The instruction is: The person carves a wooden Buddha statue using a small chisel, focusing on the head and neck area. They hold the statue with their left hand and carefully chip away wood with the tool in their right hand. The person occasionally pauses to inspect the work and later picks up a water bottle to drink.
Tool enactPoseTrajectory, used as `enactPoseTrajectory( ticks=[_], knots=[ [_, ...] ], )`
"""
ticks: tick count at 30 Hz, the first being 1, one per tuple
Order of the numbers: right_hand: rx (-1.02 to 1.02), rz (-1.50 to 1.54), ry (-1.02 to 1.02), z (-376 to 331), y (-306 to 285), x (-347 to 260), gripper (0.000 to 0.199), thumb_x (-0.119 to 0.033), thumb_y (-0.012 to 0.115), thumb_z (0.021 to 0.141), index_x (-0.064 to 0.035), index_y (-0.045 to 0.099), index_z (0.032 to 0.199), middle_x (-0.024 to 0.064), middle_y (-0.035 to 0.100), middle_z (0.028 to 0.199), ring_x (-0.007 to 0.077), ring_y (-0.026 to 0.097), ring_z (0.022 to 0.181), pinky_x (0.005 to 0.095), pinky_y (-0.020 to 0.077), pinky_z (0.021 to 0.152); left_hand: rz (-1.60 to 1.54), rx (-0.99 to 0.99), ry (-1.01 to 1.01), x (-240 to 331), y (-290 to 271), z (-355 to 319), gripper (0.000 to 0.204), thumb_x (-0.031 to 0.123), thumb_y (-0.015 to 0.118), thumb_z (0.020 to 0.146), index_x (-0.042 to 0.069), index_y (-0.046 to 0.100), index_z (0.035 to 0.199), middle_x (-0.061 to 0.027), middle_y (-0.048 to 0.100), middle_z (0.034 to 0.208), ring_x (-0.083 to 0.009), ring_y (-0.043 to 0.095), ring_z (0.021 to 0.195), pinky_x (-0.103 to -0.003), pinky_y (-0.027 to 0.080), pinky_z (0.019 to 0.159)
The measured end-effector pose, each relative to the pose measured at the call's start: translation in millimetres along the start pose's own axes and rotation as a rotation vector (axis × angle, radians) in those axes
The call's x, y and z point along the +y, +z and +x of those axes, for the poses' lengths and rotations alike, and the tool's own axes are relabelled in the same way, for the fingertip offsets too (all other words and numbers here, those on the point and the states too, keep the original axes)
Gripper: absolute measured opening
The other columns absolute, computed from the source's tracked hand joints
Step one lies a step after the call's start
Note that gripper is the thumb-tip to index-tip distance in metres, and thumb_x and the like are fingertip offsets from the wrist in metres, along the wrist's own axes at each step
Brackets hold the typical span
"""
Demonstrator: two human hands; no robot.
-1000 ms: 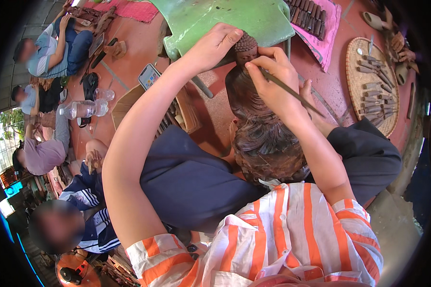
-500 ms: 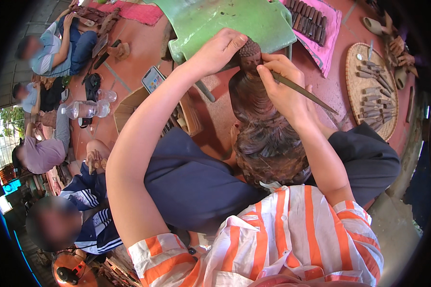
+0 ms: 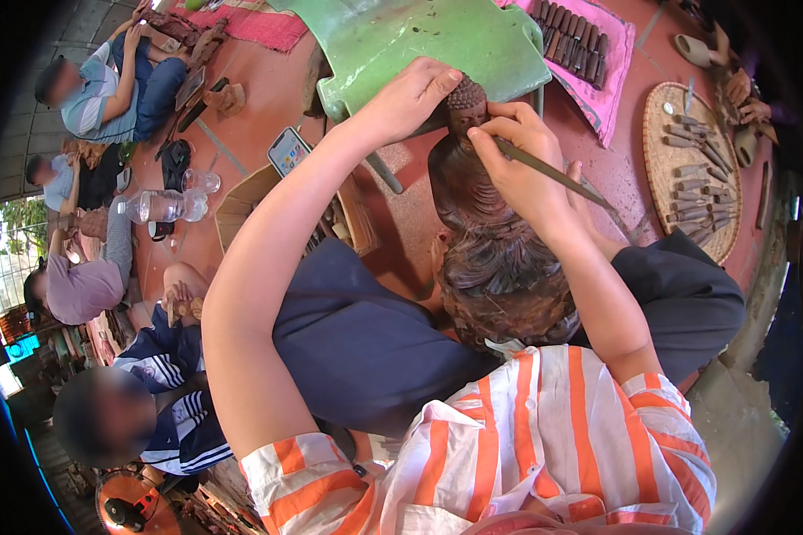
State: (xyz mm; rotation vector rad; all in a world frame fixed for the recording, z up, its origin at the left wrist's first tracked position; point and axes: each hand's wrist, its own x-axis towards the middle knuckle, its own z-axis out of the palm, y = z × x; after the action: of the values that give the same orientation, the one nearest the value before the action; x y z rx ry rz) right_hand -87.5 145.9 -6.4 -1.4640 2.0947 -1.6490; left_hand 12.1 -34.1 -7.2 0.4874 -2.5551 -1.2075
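Note:
A dark brown carved wooden statue of a seated figure with a curled-hair head stands between my legs, its wider base nearest my body. My left hand reaches over from the left and grips the side of the head, thumb lying along the curls. Pinched in my right hand is a slim, dark, tapered file-like tool. Its thin end points down to the right, while the other end is hidden by my fingers. The fingertips of that hand rest against the right side of the statue's face.
Beyond the statue is a green plastic stool. A pink cloth bears rows of tools, and a round woven tray carries more. To the left are a box, phone and plastic bottle. Several people sit farther left.
My right hand has shifted slightly left along the face, and the tool's thin end has dipped a little. My left hand keeps its grip on the head.

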Motion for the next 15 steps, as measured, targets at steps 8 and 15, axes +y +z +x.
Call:
enactPoseTrajectory(
  ticks=[8, 15],
  knots=[
    [0.022, 0.042, 0.015, -2, 0, 10, 0.013, -0.012, 0.071, 0.08, 0.0013, 0.07, 0.083, 0.0176, 0.067, 0.099, 0.0327, 0.067, 0.083, 0.038, 0.0531, 0.073, 0.003, -0.007, -0.037, 7, 0, 1, 0.056, 0.045, 0.04, 0.103, -0.004, 0.058, 0.121, -0.0208, 0.055, 0.123, -0.0322, 0.051, 0.121, -0.037, 0.038, 0.104],
    [0.054, 0.088, -0.038, -6, 5, 12, 0.011, -0.01, 0.071, 0.081, -0.0002, 0.07, 0.085, 0.0175, 0.065, 0.099, 0.0348, 0.067, 0.083, 0.0368, 0.0535, 0.072, 0.044, -0.081, -0.006, 2, -5, 2, 0.06, 0.049, 0.036, 0.103, -0.003, 0.05, 0.13, -0.0154, 0.053, 0.128, -0.0245, 0.05, 0.123, -0.034, 0.036, 0.106]
  ],
)
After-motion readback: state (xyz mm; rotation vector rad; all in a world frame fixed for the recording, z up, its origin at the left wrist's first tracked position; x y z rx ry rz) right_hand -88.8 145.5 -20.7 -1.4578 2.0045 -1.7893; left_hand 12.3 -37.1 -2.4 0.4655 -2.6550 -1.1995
